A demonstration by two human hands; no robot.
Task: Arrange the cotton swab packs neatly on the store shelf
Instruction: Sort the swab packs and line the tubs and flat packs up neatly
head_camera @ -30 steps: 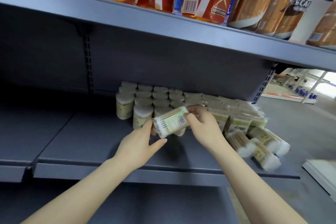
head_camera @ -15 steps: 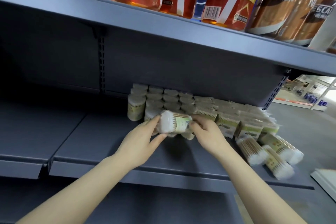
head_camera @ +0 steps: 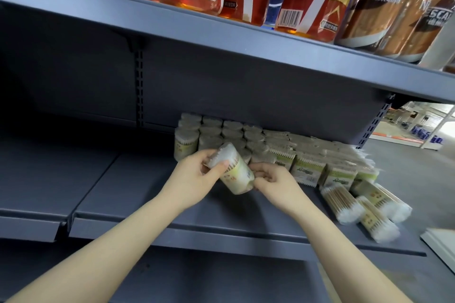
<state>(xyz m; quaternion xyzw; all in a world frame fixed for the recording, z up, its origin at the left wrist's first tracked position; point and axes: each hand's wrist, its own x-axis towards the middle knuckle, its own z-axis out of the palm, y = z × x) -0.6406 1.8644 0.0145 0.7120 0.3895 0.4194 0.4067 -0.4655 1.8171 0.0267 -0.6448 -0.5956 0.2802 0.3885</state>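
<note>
Holding one round swab pack in both hands, I tip it so it can stand up like the others. My left hand curls round its white top end. My right hand pinches its bottom end with bent fingers. The pack hangs tilted above the middle of the shelf, just in front of the standing packs at the back edge. Three fallen packs lie near the front right corner.
</note>
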